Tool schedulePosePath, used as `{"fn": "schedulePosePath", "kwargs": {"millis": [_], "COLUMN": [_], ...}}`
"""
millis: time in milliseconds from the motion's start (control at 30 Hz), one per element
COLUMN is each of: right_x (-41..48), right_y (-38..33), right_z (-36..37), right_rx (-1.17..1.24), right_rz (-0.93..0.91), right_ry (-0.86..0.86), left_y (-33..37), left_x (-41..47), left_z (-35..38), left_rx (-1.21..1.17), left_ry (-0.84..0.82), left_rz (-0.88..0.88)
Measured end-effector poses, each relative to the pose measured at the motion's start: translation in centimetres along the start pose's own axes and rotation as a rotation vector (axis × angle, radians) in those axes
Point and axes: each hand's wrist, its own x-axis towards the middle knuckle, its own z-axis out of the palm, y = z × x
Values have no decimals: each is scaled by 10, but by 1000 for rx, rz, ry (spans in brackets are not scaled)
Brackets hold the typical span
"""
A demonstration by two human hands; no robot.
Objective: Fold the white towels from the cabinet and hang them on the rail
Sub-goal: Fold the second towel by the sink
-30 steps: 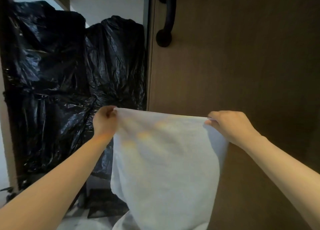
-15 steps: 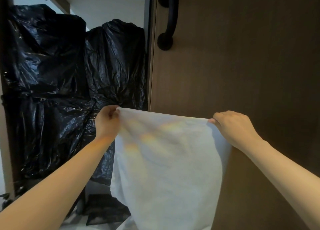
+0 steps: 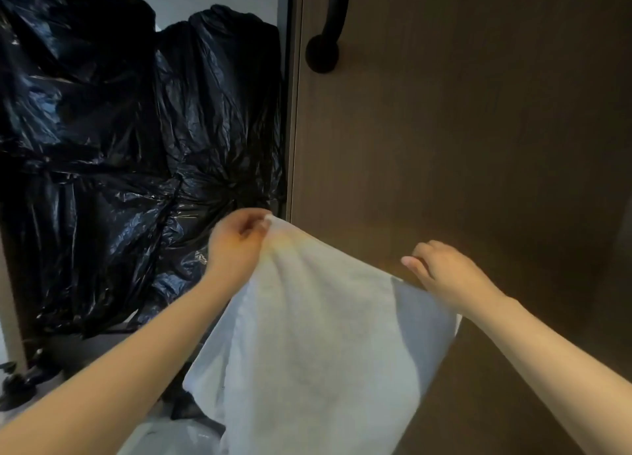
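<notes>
Left hand (image 3: 239,249) is pinched on one top corner of the towel (image 3: 307,335), which is held up, slanting down before the door (image 3: 461,129). At the lower top edge the right hand (image 3: 444,273) is curled; whether the towel is gripped cannot be told. Black bags (image 3: 136,129) are stacked at left.

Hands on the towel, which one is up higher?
The left hand. It pinches a corner of the white towel up by the black bags, while the right hand sits lower at the other end, before the brown door.
</notes>
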Motion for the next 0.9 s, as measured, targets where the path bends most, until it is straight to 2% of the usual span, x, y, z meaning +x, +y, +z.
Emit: {"fn": "schedulePosePath", "kwargs": {"millis": [200,500,633,733,900], "right_x": [-42,-90,-99,-104,-109], "right_y": [-63,-110,-113,-112,-115], "right_z": [15,39,45,51,53], "right_rx": [435,1109,1159,1167,1181], "right_rz": [-99,25,16,36,70], "right_ry": [-18,-127,-110,-62,-85], "left_y": [-1,-7,-7,-12,-19], "left_x": [-66,-124,-135,-145,-159], "left_z": [23,21,18,11,5], "left_rx": [-102,-238,-263,-247,-189], "left_ry": [-223,-285,-284,-359,-368], "left_rz": [7,-105,-154,-193,-175]}}
